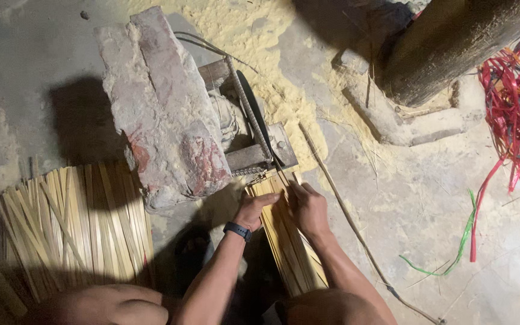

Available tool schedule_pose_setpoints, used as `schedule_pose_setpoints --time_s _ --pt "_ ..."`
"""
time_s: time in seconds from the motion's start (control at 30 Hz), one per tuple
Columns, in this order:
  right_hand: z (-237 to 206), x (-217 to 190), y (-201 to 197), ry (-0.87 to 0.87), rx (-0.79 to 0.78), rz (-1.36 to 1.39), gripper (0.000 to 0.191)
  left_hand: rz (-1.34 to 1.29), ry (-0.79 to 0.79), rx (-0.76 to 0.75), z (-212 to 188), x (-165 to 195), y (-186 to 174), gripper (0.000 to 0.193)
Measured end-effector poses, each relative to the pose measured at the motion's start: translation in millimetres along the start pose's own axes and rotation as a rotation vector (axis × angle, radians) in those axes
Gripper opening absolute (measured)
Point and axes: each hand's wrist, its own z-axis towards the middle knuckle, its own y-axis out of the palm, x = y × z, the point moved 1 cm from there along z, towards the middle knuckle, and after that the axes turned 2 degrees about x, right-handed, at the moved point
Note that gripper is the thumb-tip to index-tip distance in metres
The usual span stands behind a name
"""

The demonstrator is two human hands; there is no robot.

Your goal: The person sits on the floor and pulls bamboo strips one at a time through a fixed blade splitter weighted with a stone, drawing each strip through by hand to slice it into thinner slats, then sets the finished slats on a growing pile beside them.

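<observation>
A bundle of thin pale bamboo strips [293,253] lies on the ground in front of me, its far end against a small wooden block with a dark blade [254,114] and a ribbed metal rod [251,111]. My left hand [254,207], with a dark band on its wrist, presses down on the strips' far end from the left. Gripping the same end from the right is my right hand [308,207]. Both hands sit just below the blade fixture.
A large rough stone slab [160,102] weighs on the fixture. To the left lies a stack of cut bamboo strips [73,225]. Sawdust covers the floor behind. Thick wooden post [452,42] at top right, red plastic straps [516,102] beside it, one long thin stick [344,210].
</observation>
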Motion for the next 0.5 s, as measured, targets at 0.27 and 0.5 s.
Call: schedule_pose_setpoints --time_s 0.27,0.5 --pt "-80 21 -20 0.302 -0.137 0.14 0.023 -0.009 0.03 0.032 -6 5 9 0.051" --pt "-81 32 -13 0.578 -0.052 0.436 0.021 -0.024 0.05 0.039 -4 0 4 0.046"
